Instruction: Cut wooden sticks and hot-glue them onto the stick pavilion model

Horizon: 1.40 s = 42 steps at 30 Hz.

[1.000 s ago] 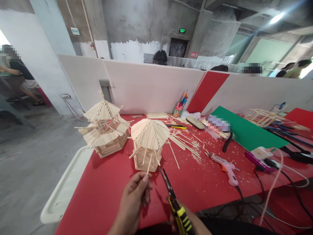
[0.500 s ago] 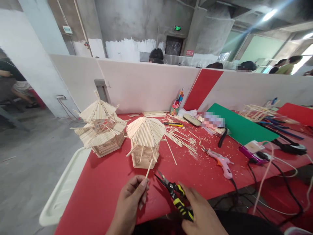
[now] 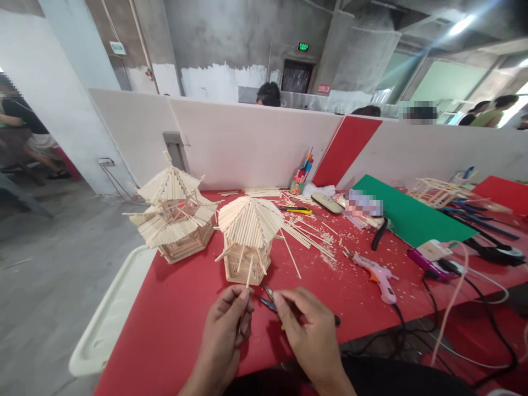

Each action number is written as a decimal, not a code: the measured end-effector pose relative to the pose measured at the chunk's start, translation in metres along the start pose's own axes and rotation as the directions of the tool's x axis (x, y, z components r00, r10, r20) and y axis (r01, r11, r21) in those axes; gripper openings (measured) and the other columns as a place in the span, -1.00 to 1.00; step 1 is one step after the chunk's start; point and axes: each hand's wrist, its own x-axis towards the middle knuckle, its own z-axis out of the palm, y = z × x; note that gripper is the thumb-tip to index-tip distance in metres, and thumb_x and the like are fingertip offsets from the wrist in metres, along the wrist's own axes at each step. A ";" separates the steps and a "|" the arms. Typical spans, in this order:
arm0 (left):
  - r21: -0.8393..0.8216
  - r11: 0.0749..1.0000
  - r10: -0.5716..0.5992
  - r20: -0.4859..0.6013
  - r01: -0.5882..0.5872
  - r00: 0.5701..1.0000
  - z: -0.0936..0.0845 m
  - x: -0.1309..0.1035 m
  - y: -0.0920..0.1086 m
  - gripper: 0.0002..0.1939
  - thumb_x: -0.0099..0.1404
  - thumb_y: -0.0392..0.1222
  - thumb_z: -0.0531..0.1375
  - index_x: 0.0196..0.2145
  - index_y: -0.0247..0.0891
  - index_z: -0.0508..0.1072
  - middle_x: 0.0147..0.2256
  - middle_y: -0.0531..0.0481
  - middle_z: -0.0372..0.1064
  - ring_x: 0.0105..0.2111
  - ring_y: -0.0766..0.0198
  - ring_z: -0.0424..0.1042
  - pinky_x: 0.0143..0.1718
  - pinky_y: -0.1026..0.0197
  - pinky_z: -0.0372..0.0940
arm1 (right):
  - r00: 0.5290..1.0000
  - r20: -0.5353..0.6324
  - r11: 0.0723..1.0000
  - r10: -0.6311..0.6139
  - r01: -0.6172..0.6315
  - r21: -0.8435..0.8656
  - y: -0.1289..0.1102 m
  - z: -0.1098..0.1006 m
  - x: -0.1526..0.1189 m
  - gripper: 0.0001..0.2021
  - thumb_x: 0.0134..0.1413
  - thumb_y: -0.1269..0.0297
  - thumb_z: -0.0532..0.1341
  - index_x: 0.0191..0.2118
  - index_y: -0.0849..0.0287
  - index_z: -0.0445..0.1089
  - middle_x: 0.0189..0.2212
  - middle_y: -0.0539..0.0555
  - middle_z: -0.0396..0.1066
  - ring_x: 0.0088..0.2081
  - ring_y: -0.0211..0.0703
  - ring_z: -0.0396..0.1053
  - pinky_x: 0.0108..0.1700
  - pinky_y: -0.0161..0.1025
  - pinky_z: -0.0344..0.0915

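Our right hand [image 3: 308, 324] mostly hides black-and-yellow metal pliers [image 3: 267, 304], its grip unclear | handles more covered than earlier | our left hand [image 3: 228, 316] pinches a slender pale wooden stick [image 3: 249, 275]

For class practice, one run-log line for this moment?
left hand: pinches wooden stick; right hand: at needle-nose pliers; beyond: stick pavilion

Single head-worn view, facing forward and down over red table [image 3: 160, 324]; hands [image 3: 310, 333] near, partition [image 3: 243, 143] farther.
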 end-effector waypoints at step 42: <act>-0.069 0.996 -0.050 -0.038 0.048 0.998 -0.008 -0.017 0.008 -0.67 -0.04 -0.04 0.38 -0.48 -0.29 0.36 -0.66 0.18 0.19 -0.77 0.62 -0.08 -0.76 0.48 -0.19 | 0.987 -0.029 0.982 -0.159 0.161 0.101 -0.025 0.033 0.042 -0.81 0.19 0.30 0.07 -0.21 0.14 0.43 -0.28 0.07 0.40 -0.22 -0.24 0.35 -0.18 -0.30 0.31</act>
